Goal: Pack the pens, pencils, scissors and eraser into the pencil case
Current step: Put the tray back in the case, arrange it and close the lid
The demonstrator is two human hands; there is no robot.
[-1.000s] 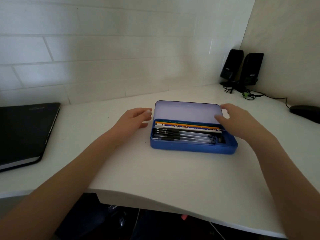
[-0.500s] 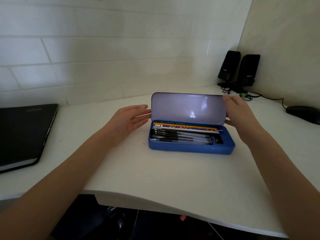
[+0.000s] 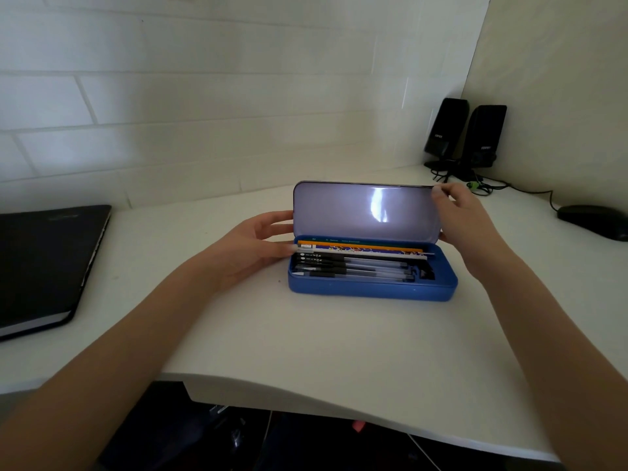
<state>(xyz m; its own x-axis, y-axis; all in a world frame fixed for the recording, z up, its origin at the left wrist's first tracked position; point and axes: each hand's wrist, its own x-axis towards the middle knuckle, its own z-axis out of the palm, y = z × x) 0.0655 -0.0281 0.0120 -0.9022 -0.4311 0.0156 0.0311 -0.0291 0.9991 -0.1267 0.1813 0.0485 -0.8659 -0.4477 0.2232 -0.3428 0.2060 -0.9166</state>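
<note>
A blue pencil case sits on the white desk, its lid raised to about upright. Inside lie several black pens in front and coloured pencils behind them. My left hand rests against the case's left end, fingers straight, touching the lid's left edge and the base. My right hand pinches the lid's upper right corner between thumb and fingers. Scissors and eraser are not clearly distinguishable in the case.
A closed black laptop lies at the left. Two black speakers with cables stand in the back right corner, and a black mouse lies at the far right. The desk's curved front edge is near me.
The lid has swung up from lying flat behind the case to about upright. My right hand rose with it to its top corner; my left hand moved against the case's left end.
</note>
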